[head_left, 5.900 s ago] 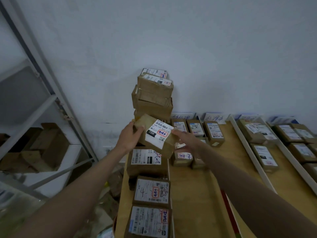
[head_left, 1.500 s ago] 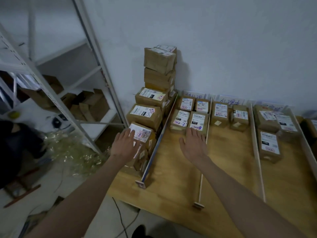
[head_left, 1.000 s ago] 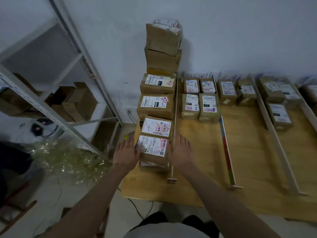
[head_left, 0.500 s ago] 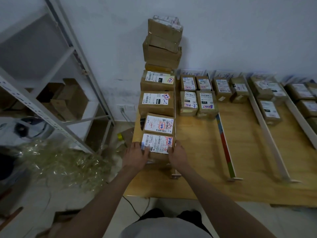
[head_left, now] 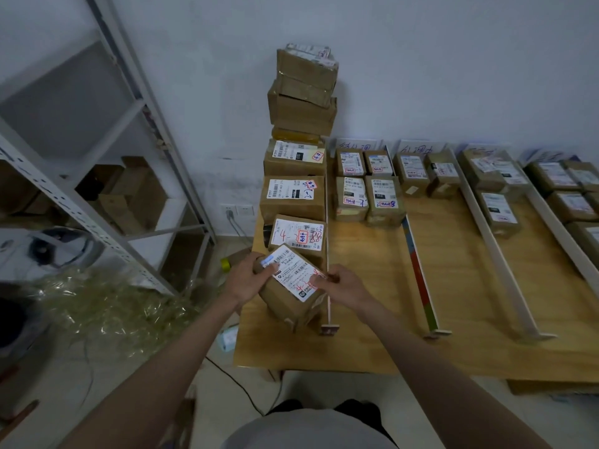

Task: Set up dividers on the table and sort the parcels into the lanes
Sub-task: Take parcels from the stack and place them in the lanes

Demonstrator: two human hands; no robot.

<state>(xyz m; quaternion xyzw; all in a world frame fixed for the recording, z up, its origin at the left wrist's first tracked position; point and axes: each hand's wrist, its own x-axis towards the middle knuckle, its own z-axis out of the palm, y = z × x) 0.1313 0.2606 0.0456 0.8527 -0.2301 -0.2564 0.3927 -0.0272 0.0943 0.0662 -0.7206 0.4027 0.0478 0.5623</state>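
On the left side of the desk, the left hand grips the near-left corner of a labelled parcel, fingers curled over its top edge, and the right hand pinches the opposite corner, thumb on the label. The parcel sits tilted and turned at the near end of the leftmost column, in front of the parcel marked "4-" and just left of the first divider.

To do this step well, I would hold the box by both ends, with its label up and readable. Lift it clear over the divider rather than drag it across, since the thin strip looks easy to knock askew. To the right, the open lanes already have parcels packed at the wall end, so set it down square behind those.
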